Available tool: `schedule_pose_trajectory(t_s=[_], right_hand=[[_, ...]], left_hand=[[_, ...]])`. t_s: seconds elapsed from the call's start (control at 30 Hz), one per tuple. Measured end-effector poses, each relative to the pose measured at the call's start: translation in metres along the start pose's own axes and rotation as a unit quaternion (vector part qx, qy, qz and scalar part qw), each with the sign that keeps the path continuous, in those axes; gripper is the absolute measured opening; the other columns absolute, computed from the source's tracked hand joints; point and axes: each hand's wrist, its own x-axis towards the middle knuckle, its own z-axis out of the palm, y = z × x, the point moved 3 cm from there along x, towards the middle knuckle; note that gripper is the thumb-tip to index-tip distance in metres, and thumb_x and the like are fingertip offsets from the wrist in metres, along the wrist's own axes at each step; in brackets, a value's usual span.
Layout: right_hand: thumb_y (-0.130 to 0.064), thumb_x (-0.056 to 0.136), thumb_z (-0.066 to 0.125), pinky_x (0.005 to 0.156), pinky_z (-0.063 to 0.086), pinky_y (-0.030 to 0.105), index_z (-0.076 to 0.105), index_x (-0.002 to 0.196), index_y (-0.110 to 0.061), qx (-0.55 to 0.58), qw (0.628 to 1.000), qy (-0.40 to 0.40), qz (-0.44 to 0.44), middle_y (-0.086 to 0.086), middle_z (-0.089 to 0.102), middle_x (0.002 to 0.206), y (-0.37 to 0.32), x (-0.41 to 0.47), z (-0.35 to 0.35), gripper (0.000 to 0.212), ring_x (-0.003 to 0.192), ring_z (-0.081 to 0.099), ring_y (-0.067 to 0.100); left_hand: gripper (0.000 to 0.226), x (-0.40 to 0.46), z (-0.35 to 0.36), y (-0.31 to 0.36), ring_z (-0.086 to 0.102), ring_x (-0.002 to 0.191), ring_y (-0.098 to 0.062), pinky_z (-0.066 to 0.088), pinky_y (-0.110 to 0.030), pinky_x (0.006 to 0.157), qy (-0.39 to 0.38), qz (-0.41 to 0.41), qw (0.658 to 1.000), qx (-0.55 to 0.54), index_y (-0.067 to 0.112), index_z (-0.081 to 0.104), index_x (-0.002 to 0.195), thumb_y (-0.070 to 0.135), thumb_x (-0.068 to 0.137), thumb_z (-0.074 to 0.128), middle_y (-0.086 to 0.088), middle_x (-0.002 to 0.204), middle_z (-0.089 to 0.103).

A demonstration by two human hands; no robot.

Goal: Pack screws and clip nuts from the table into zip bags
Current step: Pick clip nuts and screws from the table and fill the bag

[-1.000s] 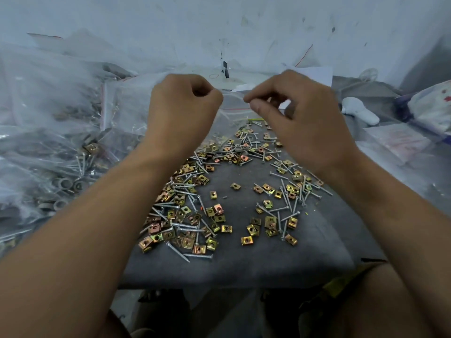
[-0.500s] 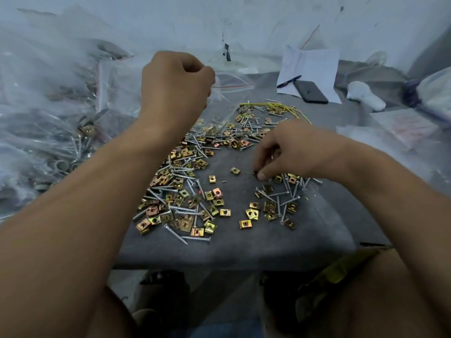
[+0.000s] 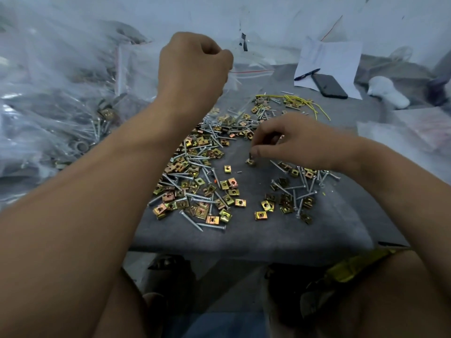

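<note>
Head view. Risk assessment, as a judgement: the right hand was working at the edge of a dense scatter, so a pinch could have taken two parts at once, or dropped a clip nut on the lift. A dropped part could have rolled toward the near edge of the desk at 6 o'clock and fallen to the floor. The zip bag was thin and limp; if its mouth sagged shut, parts brought to it would have missed and spilled back onto the desk. Long screws could also have snagged or pierced the film.

Left hand: raised at 12 o'clock above the pile, fingers curled tightly, pinching the near edge of the clear zip bag, which hung to the hand's right. Whether the bag mouth was open could not be told.

Right hand: low at 3 o'clock of the main pile, thumb and forefinger drawn together, pinching a small part just above a clip nut lying on the desk. The part's type was too small to tell.

Task items: the clip nuts and screws lay loose across the middle of the desk, in a large heap at 9 o'clock and a smaller group at 4 o'clock. Filled bags were stacked at 10 o'clock.
</note>
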Motion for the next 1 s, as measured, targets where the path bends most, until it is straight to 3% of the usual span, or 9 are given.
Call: schedule_pose_trajectory(t_s=[0.13, 0.33, 0.43, 0.53, 0.7, 0.87, 1.0], right_hand=[[-0.033, 0.092, 0.076, 0.087, 0.055, 0.029, 0.073, 0.104, -0.03, -0.027, 0.999, -0.029, -0.007, -0.014, 0.071, 0.098, -0.002, 0.006, 0.008, 0.013, 0.092, 0.066, 0.002], [-0.029, 0.093, 0.075, 0.087, 0.054, 0.024, 0.075, 0.104, -0.033, -0.005, 0.999, -0.029, -0.025, -0.02, 0.073, 0.097, -0.001, 0.007, 0.005, 0.011, 0.093, 0.067, -0.005], [-0.031, 0.089, 0.08, 0.08, 0.051, 0.011, 0.075, 0.11, -0.035, 0.009, 0.998, -0.052, -0.028, -0.02, 0.072, 0.101, -0.001, 0.005, 0.005, 0.022, 0.092, 0.066, -0.007], [-0.029, 0.09, 0.079, 0.087, 0.051, 0.016, 0.078, 0.111, -0.033, -0.027, 0.997, -0.061, -0.045, -0.019, 0.068, 0.108, -0.005, 0.007, 0.006, 0.022, 0.097, 0.065, -0.003], [-0.032, 0.09, 0.078, 0.082, 0.053, 0.017, 0.075, 0.102, -0.035, -0.043, 0.997, -0.051, -0.042, -0.019, 0.071, 0.098, -0.01, 0.005, 0.006, 0.013, 0.09, 0.065, -0.005], [-0.02, 0.086, 0.079, 0.075, 0.051, 0.012, 0.073, 0.095, -0.033, -0.042, 0.997, -0.036, -0.058, -0.018, 0.072, 0.088, -0.015, 0.002, 0.011, 0.016, 0.083, 0.065, -0.006], [-0.016, 0.086, 0.079, 0.072, 0.05, 0.013, 0.072, 0.1, -0.033, 0.066, 0.996, -0.01, -0.051, -0.013, 0.072, 0.087, -0.016, 0.002, 0.008, 0.023, 0.081, 0.067, 0.001]], left_hand=[[0.024, 0.0, 0.001, 0.001, 0.074, 0.071, -0.032, 0.06, -0.042, 0.064, -0.007, -0.002, 1.0, 0.002, 0.002, 0.079, 0.09, 0.017, 0.095, 0.062, -0.017, 0.082, 0.076], [0.024, -0.001, 0.001, 0.001, 0.073, 0.076, -0.039, 0.059, -0.048, 0.066, -0.006, 0.0, 1.0, 0.005, 0.0, 0.079, 0.089, 0.016, 0.094, 0.062, -0.02, 0.082, 0.075], [0.024, -0.001, 0.002, 0.0, 0.072, 0.077, -0.039, 0.06, -0.048, 0.066, -0.007, -0.004, 1.0, 0.006, -0.001, 0.078, 0.09, 0.016, 0.095, 0.062, -0.019, 0.082, 0.075], [0.024, -0.001, 0.003, 0.0, 0.073, 0.076, -0.038, 0.06, -0.046, 0.067, -0.011, -0.007, 1.0, 0.007, 0.0, 0.079, 0.09, 0.017, 0.095, 0.062, -0.018, 0.082, 0.076], [0.024, -0.002, 0.003, 0.0, 0.073, 0.075, -0.036, 0.061, -0.046, 0.067, -0.012, -0.004, 1.0, 0.013, 0.001, 0.08, 0.09, 0.016, 0.095, 0.061, -0.016, 0.082, 0.076], [0.024, -0.001, 0.004, 0.0, 0.074, 0.074, -0.035, 0.06, -0.044, 0.066, -0.01, -0.003, 1.0, 0.015, 0.003, 0.08, 0.09, 0.017, 0.095, 0.061, -0.015, 0.081, 0.076], [0.025, -0.001, 0.004, 0.001, 0.072, 0.075, -0.038, 0.06, -0.048, 0.065, -0.009, 0.001, 1.0, 0.015, 0.001, 0.079, 0.089, 0.017, 0.095, 0.062, -0.018, 0.081, 0.075]])
